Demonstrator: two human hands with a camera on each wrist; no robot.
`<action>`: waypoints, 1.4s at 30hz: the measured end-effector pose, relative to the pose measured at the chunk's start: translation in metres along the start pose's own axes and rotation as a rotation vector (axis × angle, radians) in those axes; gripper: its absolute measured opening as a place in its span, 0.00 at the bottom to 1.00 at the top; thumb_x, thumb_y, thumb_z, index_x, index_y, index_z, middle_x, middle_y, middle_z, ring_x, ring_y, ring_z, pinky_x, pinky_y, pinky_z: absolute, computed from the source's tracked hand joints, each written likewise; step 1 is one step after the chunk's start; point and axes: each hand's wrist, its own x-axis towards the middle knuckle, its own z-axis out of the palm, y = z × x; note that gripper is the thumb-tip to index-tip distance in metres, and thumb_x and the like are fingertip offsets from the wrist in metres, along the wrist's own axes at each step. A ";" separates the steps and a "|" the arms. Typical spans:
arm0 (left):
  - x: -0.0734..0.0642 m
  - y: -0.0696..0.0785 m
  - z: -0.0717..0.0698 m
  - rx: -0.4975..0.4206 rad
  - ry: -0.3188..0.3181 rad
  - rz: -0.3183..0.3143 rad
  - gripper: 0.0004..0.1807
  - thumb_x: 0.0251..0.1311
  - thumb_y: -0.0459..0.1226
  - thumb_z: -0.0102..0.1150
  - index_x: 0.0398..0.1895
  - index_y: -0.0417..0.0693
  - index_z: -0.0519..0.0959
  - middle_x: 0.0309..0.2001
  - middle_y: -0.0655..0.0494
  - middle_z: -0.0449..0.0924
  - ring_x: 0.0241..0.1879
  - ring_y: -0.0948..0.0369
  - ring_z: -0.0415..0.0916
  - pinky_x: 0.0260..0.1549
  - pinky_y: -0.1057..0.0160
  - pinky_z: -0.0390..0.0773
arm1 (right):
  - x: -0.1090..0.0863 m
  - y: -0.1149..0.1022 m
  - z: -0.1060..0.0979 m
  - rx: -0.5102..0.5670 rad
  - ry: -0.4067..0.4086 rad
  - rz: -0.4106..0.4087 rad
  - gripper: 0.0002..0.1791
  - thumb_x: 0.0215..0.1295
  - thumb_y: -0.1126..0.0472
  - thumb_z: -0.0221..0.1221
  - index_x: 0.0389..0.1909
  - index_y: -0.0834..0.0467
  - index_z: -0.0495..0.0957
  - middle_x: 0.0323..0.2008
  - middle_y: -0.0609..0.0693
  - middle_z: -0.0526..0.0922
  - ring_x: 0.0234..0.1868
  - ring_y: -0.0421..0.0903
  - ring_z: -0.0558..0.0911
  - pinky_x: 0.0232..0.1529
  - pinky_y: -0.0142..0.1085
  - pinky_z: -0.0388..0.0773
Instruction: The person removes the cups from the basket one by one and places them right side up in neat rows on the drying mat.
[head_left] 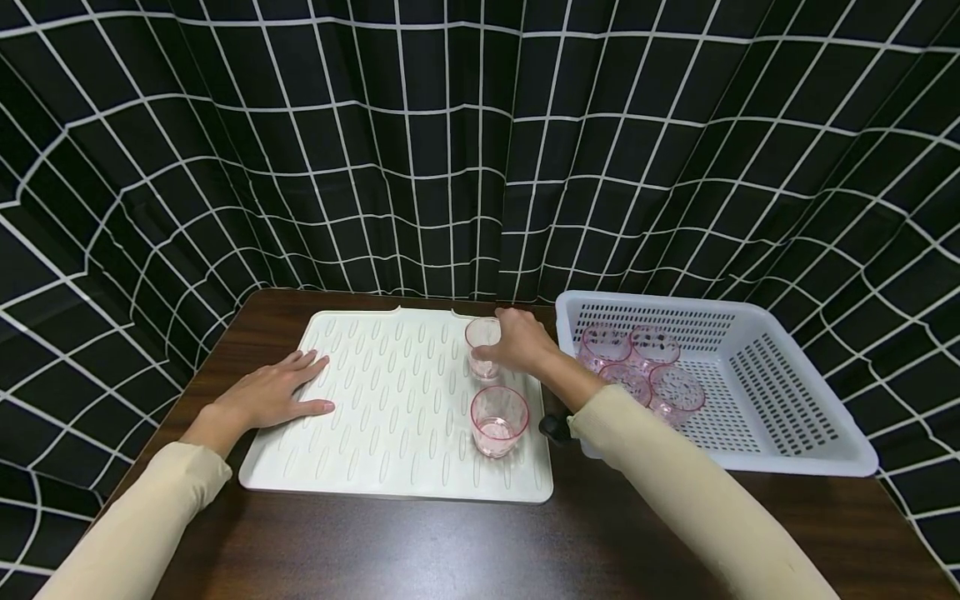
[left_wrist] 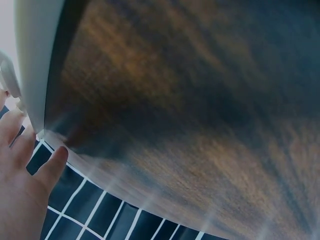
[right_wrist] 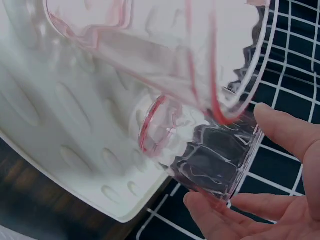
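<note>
My right hand (head_left: 519,340) holds a clear pink-rimmed glass (head_left: 483,333) upright at the back right of a white ridged drainboard (head_left: 382,392). In the right wrist view, thumb and fingers are around the sides of that glass (right_wrist: 215,155). Closer to me on the board stands a second pink-rimmed glass (head_left: 499,423), which looms large in the right wrist view. My left hand (head_left: 272,392) rests flat with spread fingers on the board's left edge; part of this hand (left_wrist: 22,185) also shows in the left wrist view.
A pale slotted plastic basket (head_left: 787,392) sits to the right, with several pink-rimmed glasses (head_left: 677,392) grouped in its left part. My right forearm passes over its near left corner. Behind the dark wooden table (head_left: 420,550) hangs a black curtain (head_left: 420,150) with white grid lines.
</note>
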 end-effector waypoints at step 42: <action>-0.001 0.001 -0.003 -0.016 -0.004 -0.005 0.54 0.58 0.71 0.51 0.76 0.44 0.59 0.75 0.36 0.54 0.74 0.36 0.49 0.64 0.29 0.56 | -0.054 0.042 -0.098 0.229 0.036 -0.266 0.48 0.60 0.53 0.71 0.76 0.60 0.55 0.71 0.61 0.65 0.69 0.60 0.69 0.66 0.55 0.67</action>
